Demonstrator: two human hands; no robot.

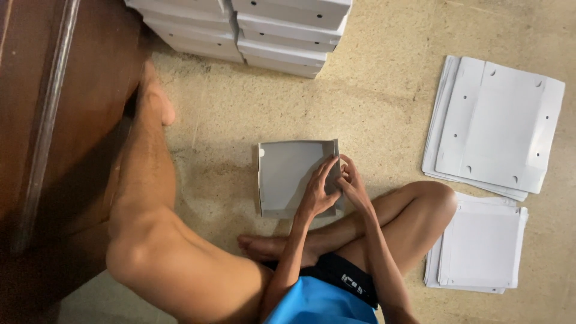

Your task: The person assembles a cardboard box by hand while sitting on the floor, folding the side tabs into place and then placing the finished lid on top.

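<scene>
A half-folded white cardboard box [288, 177] lies open on the floor [372, 108], just in front of the person's crossed legs, its thin walls standing up along three sides. It looks light, stiff only along its creases, and likely to buckle or spring back if squeezed mid-panel; the folded right-hand wall is the sound place to hold. The left hand [318, 192] presses flat on the box's inner right part, while the right hand [353, 183] pinches that wall. To the right lie two piles of flat blanks [498, 126], and finished boxes [264, 30] stand stacked beyond.
</scene>
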